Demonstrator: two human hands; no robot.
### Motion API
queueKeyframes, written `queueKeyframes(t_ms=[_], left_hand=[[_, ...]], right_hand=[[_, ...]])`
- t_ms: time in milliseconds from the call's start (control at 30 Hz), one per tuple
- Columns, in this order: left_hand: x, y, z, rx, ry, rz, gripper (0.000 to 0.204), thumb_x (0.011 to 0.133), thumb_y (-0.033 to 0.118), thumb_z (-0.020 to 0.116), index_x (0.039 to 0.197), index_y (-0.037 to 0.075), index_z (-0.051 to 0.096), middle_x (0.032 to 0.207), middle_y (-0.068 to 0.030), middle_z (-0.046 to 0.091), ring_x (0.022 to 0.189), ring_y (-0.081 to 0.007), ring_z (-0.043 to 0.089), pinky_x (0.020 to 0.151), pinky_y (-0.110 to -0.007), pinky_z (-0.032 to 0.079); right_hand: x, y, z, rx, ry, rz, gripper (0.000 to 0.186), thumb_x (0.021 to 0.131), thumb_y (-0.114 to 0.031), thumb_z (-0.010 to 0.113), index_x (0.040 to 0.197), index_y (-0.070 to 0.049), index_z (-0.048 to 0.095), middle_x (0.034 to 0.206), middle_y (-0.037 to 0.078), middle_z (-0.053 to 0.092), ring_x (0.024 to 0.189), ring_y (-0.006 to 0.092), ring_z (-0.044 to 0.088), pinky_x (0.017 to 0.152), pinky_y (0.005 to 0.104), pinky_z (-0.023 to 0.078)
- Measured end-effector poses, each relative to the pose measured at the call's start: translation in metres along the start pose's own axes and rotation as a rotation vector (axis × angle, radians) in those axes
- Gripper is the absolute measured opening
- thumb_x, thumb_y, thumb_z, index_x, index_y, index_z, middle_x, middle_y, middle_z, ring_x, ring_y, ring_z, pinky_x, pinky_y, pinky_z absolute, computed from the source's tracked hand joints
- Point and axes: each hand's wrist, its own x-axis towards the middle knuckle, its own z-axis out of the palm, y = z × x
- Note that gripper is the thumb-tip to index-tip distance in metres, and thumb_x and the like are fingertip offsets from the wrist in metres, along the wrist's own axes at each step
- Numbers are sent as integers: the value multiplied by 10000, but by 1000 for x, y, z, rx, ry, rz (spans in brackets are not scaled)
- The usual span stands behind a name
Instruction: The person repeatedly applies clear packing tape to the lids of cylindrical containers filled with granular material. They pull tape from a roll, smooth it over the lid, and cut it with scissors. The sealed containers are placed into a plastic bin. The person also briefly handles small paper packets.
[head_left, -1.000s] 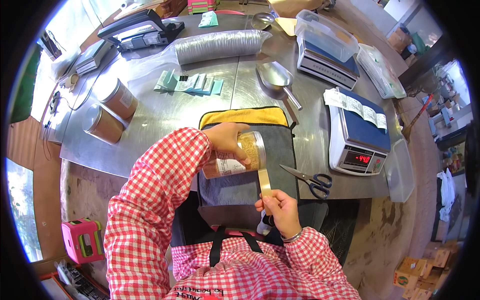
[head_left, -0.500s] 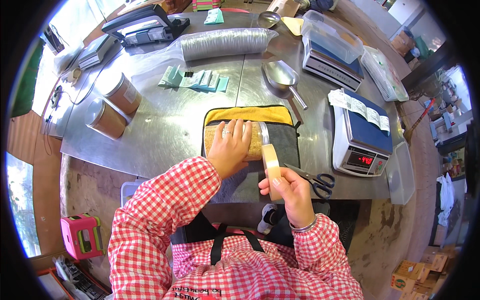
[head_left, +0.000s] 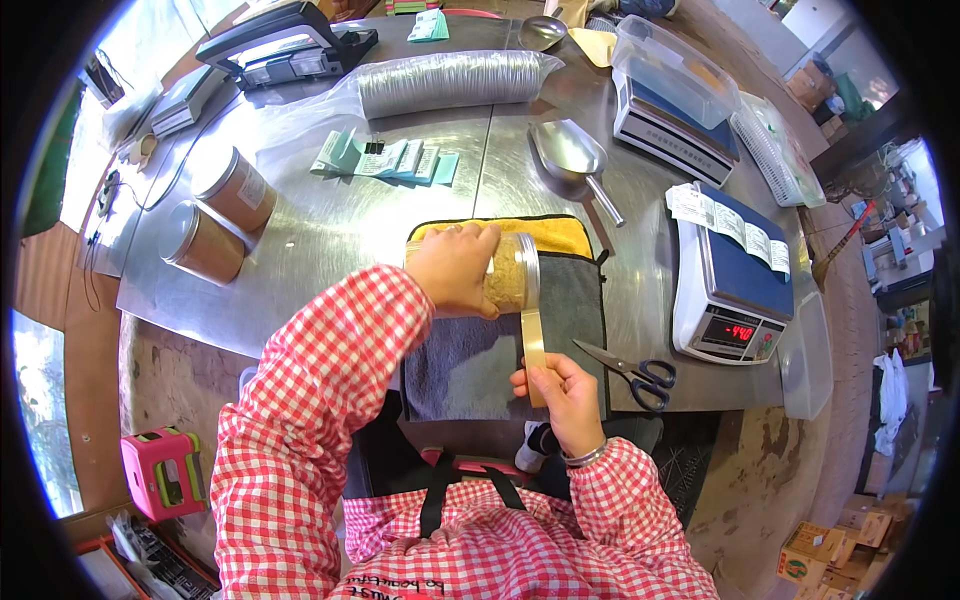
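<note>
A clear jar (head_left: 512,272) with yellowish-brown contents lies on its side on a grey towel with a yellow border (head_left: 450,365). Its silvery lid end faces right. My left hand (head_left: 455,268) is wrapped over the jar from above, covering much of it. From the lid edge a tan band of tape (head_left: 533,338) runs down toward me. My right hand (head_left: 563,393) pinches the tape, apparently a roll seen edge-on, between thumb and fingers. Just right of that hand lie scissors with dark handles (head_left: 640,378), blades pointing at the towel.
A scale with a red display (head_left: 725,270) stands at right, labels draped on it. Behind are a metal scoop (head_left: 570,160), another scale (head_left: 670,130) under a clear bin, and a long sleeve of stacked lids (head_left: 450,84). Two lidded jars (head_left: 205,245) stand left.
My left hand has rolled over the jar, its fingers now curled around the far side. My right hand has shifted slightly down and left with the tape, away from the scissors.
</note>
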Motion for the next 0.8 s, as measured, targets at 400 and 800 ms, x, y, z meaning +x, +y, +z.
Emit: queueKeyframes(t_ms=[400,800], left_hand=[[-6,-3,29,360,630,214,927,606,374,822,1341,22,379,1098,-142,557,978,-311,598,820,-455,460],[-30,23,2,61,-32,122,909,526,421,840,1251,34,451,905,-204,652,838,-388,647,741,-451,513]], right_hand=[[17,-51,6,37,-88,-164,288,924,-171,570,1124,36,570,950,110,671,853,148,631,820,288,492],[-14,-86,0,-18,-100,-135,285,955,-176,558,1114,61,568,875,102,667,743,123,623,723,253,507]])
